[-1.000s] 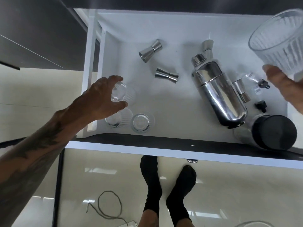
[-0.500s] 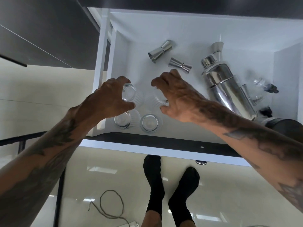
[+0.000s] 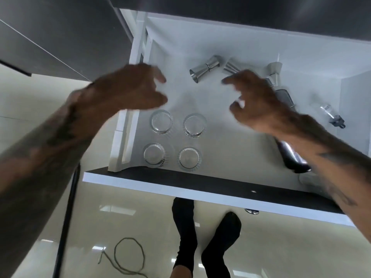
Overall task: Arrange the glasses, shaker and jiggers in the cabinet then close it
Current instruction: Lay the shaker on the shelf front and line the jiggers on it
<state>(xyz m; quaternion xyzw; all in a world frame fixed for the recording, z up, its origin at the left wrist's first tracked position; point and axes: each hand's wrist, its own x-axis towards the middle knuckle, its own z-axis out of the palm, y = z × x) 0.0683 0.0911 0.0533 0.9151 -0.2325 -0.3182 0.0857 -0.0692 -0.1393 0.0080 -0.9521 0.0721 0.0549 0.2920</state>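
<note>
Now 4 glasses (image 3: 174, 141) crowd the cabinet's left wall (image 3: 140, 63), both hands (image 3: 128, 87) empty.

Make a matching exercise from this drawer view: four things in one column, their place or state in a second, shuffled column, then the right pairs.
Things
1. glasses
2. jigger
3. shaker
4. left hand

Place or state
A. lying on its side at the back of the drawer
B. standing in a two-by-two block near the drawer's left wall
C. open and holding nothing, above the drawer
D. lying down, partly hidden under the right forearm

Pairs: 1-B, 2-A, 3-D, 4-C
</note>
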